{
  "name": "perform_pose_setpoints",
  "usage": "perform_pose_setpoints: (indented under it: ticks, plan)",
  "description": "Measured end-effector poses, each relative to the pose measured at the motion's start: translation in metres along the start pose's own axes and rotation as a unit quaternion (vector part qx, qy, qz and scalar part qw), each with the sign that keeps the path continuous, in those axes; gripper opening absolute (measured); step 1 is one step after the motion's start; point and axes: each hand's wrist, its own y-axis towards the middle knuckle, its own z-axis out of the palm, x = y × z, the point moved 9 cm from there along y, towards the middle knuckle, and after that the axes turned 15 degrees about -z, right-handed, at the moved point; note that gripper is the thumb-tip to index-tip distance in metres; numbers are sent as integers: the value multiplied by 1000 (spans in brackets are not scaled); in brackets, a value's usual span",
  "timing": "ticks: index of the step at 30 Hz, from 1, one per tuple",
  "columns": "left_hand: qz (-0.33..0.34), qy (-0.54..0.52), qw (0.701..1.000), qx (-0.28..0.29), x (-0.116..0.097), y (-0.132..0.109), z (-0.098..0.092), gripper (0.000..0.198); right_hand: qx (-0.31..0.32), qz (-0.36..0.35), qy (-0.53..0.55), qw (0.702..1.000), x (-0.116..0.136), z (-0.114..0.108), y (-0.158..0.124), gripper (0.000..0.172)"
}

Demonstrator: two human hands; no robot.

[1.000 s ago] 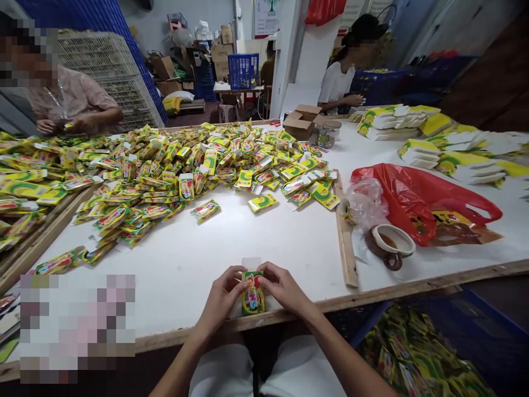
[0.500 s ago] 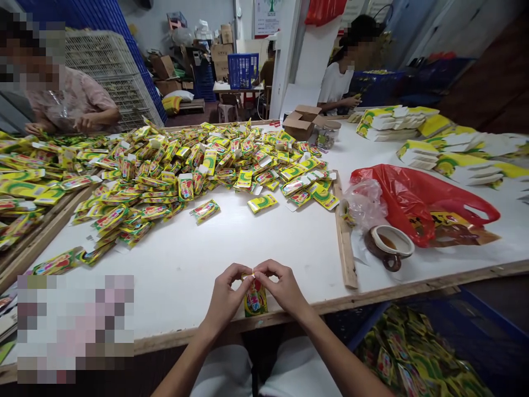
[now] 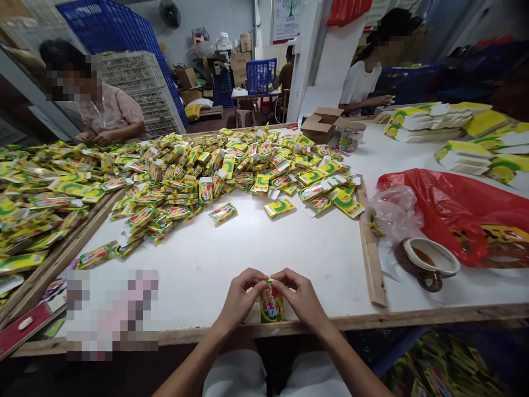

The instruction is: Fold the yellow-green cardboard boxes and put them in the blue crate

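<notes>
At the near edge, left hand: the person's bare left hand [image 3: 243, 298] has thumb and fingers clamped on the top end of a small, flat, yellow-and-green printed cardboard box [image 3: 271, 310].
Right hand: the person's bare right hand [image 3: 301, 298] pinches the same top end from the other side, the fingertips of both hands nearly meeting.
Box in hand: between the two hands, printed face toward the person, lower end by the rough wooden front strip [image 3: 198, 335]; whether it lies flat or tilts cannot be told.
White surface: beyond the hands, the smooth white surface [image 3: 231, 253] carries two loose boxes, one green and red [image 3: 223, 214], one mostly yellow [image 3: 280, 207].
Heap: farther out, a broad jumble of similar small boxes [image 3: 205, 190], many with white end flaps up.
Right side: past a pale wooden divider [image 3: 372, 264] sit a crumpled clear plastic bag [image 3: 399, 212], a brown ceramic cup [image 3: 413, 269] holding brown liquid, and a shiny red plastic bag [image 3: 458, 204].
Far edge: an open brown cardboard carton [image 3: 319, 131] beside a clear lidded jar [image 3: 351, 139].
Co-workers: one person in a pink patterned top [image 3: 118, 110] at far left, another in white [image 3: 359, 82] at far right.
</notes>
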Motion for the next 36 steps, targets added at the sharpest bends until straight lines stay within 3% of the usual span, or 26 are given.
perform_pose_setpoints:
  ticks: [6, 14, 20, 26, 30, 33, 35, 36]
  plan:
    - [-8, 23, 1000, 8, -7, 9, 6, 19, -16, 28, 35, 999, -3, -11, 7, 23]
    - [-35, -48, 997, -46, 11, 0, 4, 19, 25, -16, -48, 998, 20, -7, 15, 15]
    - [-36, -52, 997, -49, 16, -5, 1, 18, 69, 57, 77, 993, 7, 5, 21, 19]
    - [-37, -71, 995, -53, 18, -5, -1, 20, 26, 28, 20, 999, 4, 2, 14, 15]
    - [-30, -65, 997, -35, 18, -9, 2, 21, 36, 27, 24, 999, 7, 10, 10, 14]
    - [-4, -13, 1000, -4, 8, 0, -2, 32, 10, 11, -45, 999, 28, -30, -3, 16]
    - [30, 87, 994, -54, -7, 20, -27, 38, 16, 22, -145, 989, 42, -83, -26, 20]
    - [48, 146, 982, -105, -17, 34, -46, 39, 76, 55, -198, 976, 41, -104, -42, 20]
